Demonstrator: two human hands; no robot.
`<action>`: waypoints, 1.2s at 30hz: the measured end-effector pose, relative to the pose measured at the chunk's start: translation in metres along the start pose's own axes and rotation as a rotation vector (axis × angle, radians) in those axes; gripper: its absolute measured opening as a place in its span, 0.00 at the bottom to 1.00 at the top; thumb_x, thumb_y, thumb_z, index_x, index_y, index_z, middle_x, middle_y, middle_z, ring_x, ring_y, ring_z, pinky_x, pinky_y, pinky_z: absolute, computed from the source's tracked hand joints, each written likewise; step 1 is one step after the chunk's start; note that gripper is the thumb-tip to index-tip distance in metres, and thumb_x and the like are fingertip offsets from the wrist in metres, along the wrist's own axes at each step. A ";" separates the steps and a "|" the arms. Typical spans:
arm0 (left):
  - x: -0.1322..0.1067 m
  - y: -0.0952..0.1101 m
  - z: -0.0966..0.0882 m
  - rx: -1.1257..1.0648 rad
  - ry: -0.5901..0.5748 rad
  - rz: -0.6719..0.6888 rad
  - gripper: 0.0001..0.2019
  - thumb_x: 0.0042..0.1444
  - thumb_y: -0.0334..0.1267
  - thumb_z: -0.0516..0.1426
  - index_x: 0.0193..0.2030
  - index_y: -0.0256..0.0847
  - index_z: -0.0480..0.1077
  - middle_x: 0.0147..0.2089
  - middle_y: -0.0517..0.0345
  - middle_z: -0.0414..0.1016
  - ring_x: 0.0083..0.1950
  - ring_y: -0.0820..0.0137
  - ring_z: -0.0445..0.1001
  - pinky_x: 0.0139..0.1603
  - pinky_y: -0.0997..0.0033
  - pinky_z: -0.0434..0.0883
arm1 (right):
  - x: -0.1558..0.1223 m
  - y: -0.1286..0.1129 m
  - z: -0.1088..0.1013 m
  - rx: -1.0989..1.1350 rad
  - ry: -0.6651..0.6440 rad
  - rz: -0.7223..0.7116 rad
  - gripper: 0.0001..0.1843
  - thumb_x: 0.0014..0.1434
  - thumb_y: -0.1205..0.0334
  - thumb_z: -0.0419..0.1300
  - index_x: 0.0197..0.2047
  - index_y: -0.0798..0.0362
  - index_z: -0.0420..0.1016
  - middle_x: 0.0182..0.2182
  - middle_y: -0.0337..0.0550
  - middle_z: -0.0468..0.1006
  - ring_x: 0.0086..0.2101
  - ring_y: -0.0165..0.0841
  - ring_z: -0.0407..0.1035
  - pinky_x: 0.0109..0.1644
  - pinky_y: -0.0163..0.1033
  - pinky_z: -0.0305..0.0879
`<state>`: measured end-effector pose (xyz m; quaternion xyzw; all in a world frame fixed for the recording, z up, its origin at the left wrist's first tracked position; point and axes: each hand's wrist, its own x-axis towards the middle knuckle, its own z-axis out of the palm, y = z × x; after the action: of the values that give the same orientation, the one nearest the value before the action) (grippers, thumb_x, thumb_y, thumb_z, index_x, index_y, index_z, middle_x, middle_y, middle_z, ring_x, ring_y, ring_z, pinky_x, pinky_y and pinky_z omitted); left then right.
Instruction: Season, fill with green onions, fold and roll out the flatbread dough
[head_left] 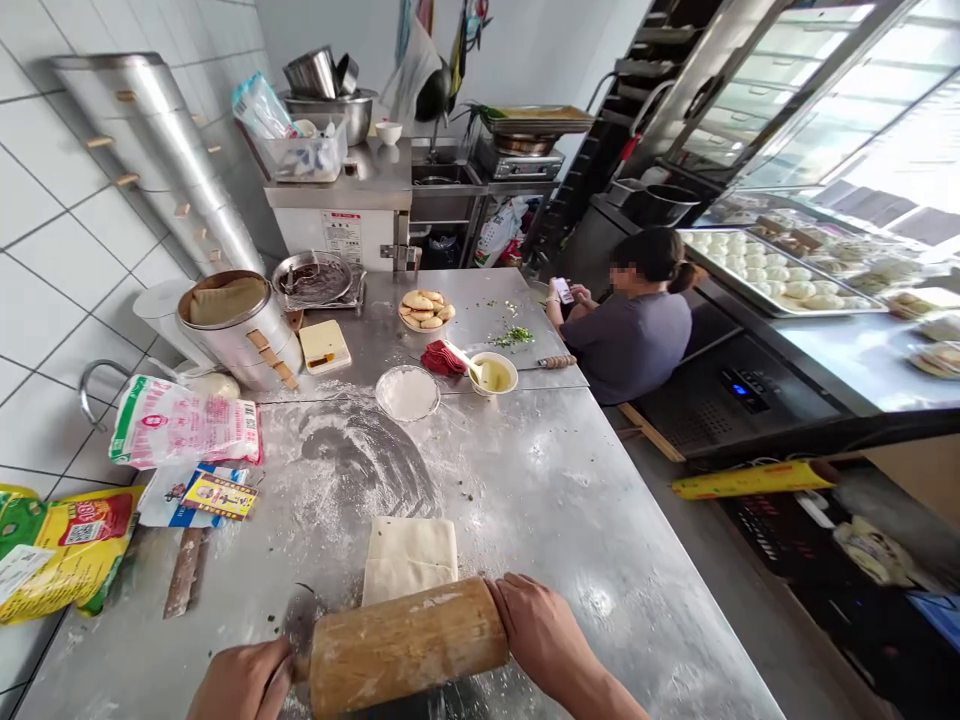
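A thick wooden rolling pin (409,648) lies slightly tilted across the near part of the metal table (540,520). My left hand (241,680) is closed around its left handle. At the other end my right hand (546,632) grips the pin, its handle hidden by the fingers. Just beyond the roller, a pale, flat piece of dough (411,560) lies on the steel; the pin covers its near edge. Loose flour (360,460) is smeared over the tabletop farther off, around a bowl of flour (407,393).
A bowl with a spoon (493,374), a red cloth (443,358), a plate of buns (426,310) and chopped greens (514,337) stand farther back. Packets (187,420) and a steamer (240,325) line the left. A person (630,320) sits beyond the right edge, holding a phone.
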<state>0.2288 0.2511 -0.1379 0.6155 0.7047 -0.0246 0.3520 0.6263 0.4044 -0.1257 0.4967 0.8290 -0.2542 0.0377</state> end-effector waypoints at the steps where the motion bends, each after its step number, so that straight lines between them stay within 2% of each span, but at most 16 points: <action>1: 0.014 0.009 -0.002 0.095 0.009 -0.001 0.22 0.68 0.46 0.40 0.39 0.48 0.74 0.38 0.52 0.83 0.40 0.57 0.80 0.42 0.60 0.70 | -0.003 0.010 0.009 0.007 -0.034 0.061 0.22 0.73 0.59 0.44 0.35 0.48 0.75 0.32 0.45 0.81 0.34 0.40 0.76 0.36 0.42 0.60; 4: 0.057 0.033 -0.008 0.301 0.092 -0.002 0.23 0.69 0.42 0.38 0.39 0.47 0.74 0.39 0.50 0.83 0.41 0.55 0.80 0.43 0.57 0.68 | -0.005 0.034 0.028 0.037 -0.035 0.212 0.26 0.75 0.54 0.40 0.35 0.48 0.76 0.31 0.44 0.82 0.34 0.40 0.78 0.33 0.41 0.54; 7: 0.095 0.045 -0.013 0.377 0.125 0.020 0.23 0.69 0.41 0.39 0.39 0.45 0.75 0.38 0.48 0.83 0.40 0.55 0.81 0.43 0.57 0.68 | 0.011 0.047 0.037 -0.002 0.022 0.283 0.34 0.76 0.50 0.33 0.33 0.49 0.76 0.29 0.45 0.82 0.32 0.40 0.78 0.32 0.41 0.50; 10: 0.131 0.046 -0.018 0.410 0.098 0.022 0.25 0.70 0.43 0.38 0.37 0.42 0.75 0.36 0.46 0.83 0.40 0.54 0.81 0.39 0.60 0.66 | 0.040 0.056 0.042 -0.028 0.032 0.307 0.41 0.75 0.47 0.29 0.27 0.51 0.76 0.26 0.49 0.81 0.28 0.39 0.76 0.30 0.42 0.46; 13: 0.163 0.044 -0.026 0.443 0.101 0.013 0.26 0.70 0.45 0.38 0.38 0.42 0.76 0.37 0.45 0.83 0.40 0.54 0.81 0.39 0.60 0.66 | 0.071 0.066 0.041 -0.052 0.055 0.316 0.45 0.74 0.45 0.27 0.25 0.52 0.77 0.25 0.52 0.80 0.26 0.38 0.74 0.30 0.42 0.46; 17: 0.187 0.049 -0.044 0.460 0.121 -0.015 0.27 0.69 0.47 0.38 0.40 0.40 0.77 0.39 0.42 0.83 0.42 0.53 0.81 0.40 0.60 0.67 | 0.099 0.075 0.029 -0.084 0.108 0.319 0.47 0.73 0.43 0.25 0.27 0.52 0.80 0.27 0.55 0.81 0.28 0.40 0.75 0.31 0.43 0.47; 19: 0.185 0.049 -0.049 0.457 0.127 -0.016 0.28 0.69 0.47 0.38 0.41 0.39 0.77 0.39 0.40 0.82 0.42 0.52 0.81 0.41 0.59 0.67 | 0.100 0.074 0.027 -0.088 0.119 0.308 0.46 0.73 0.44 0.26 0.28 0.52 0.80 0.27 0.54 0.81 0.28 0.40 0.74 0.31 0.43 0.46; 21: 0.175 0.048 -0.045 0.454 0.123 -0.011 0.27 0.69 0.47 0.38 0.41 0.39 0.76 0.39 0.41 0.82 0.42 0.53 0.81 0.40 0.59 0.67 | 0.092 0.071 0.032 -0.082 0.120 0.296 0.45 0.74 0.45 0.27 0.27 0.52 0.79 0.27 0.52 0.81 0.27 0.38 0.73 0.31 0.43 0.45; 28: 0.133 0.030 -0.004 0.475 0.169 0.030 0.20 0.68 0.40 0.41 0.36 0.43 0.72 0.34 0.49 0.82 0.39 0.53 0.80 0.37 0.59 0.63 | 0.044 0.061 0.071 -0.021 0.129 0.296 0.39 0.75 0.48 0.31 0.26 0.51 0.74 0.24 0.45 0.78 0.23 0.33 0.68 0.30 0.42 0.40; 36: 0.106 0.020 0.020 0.433 0.200 0.066 0.18 0.69 0.39 0.41 0.38 0.44 0.71 0.35 0.53 0.81 0.41 0.55 0.80 0.46 0.56 0.66 | 0.015 0.060 0.091 0.028 0.167 0.217 0.32 0.76 0.52 0.35 0.31 0.50 0.73 0.28 0.40 0.79 0.30 0.32 0.72 0.35 0.41 0.48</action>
<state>0.2566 0.3364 -0.2010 0.6986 0.6940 -0.1027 0.1408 0.6522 0.3974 -0.2322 0.6036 0.7668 -0.2179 -0.0113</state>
